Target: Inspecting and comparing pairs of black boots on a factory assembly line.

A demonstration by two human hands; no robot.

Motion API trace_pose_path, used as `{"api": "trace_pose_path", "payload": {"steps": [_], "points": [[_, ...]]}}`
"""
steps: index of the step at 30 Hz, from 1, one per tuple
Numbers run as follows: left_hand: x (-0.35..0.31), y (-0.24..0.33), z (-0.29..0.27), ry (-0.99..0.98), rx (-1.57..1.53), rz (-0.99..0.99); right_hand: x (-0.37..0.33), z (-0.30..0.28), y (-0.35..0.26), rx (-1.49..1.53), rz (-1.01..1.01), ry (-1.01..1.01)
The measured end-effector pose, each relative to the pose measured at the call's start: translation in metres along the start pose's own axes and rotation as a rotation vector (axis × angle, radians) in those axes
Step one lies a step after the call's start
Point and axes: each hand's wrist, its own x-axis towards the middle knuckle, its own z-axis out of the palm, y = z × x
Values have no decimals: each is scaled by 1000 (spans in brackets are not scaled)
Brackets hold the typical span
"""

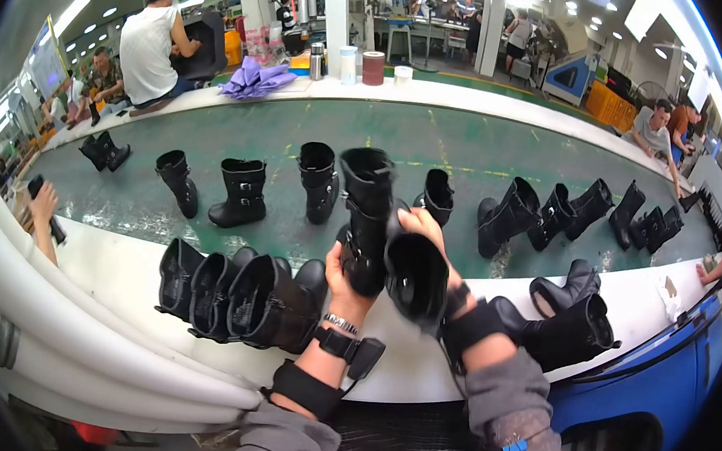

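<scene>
My left hand [346, 285] is closed around the foot end of a black buckled boot [369, 194], whose shaft points up and away from me. Right beside it, my right hand [423, 227] grips a second black boot [417, 282], its open top tilted down toward me. The two boots are close together, and I cannot tell whether they touch. Both are held over the near white ledge [393, 359]. To the left on that ledge stand several black boots [258, 298] in a cluster. On the right, another black boot [569, 333] lies on its side.
A green conveyor belt [386, 126] crosses ahead, carrying several black boots [242, 192]. Thick white pipes [100, 311] curve along my left and a blue machine [647, 367] is at right. Another person's hand [43, 205] shows at left; a person [154, 48] sits beyond the belt.
</scene>
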Motion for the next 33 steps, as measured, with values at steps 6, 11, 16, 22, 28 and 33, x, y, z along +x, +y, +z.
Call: {"api": "trace_pose_path", "payload": {"steps": [6,11,16,22,28,33], "points": [[26,27,3,67,138,97,35,42,8,-47,-547,1],[64,27,-22,46,135,177,34,30,18,-471,-631,269],[93,15,-65,778,1314,480,94,37,97,92,180,124],[96,17,-80,430,822,279,81,36,105,931,325,-61],[66,28,-22,506,869,452,16,35,-46,243,-130,236],[35,26,11,350,663,615,7,75,-134,-386,-680,150]]}}
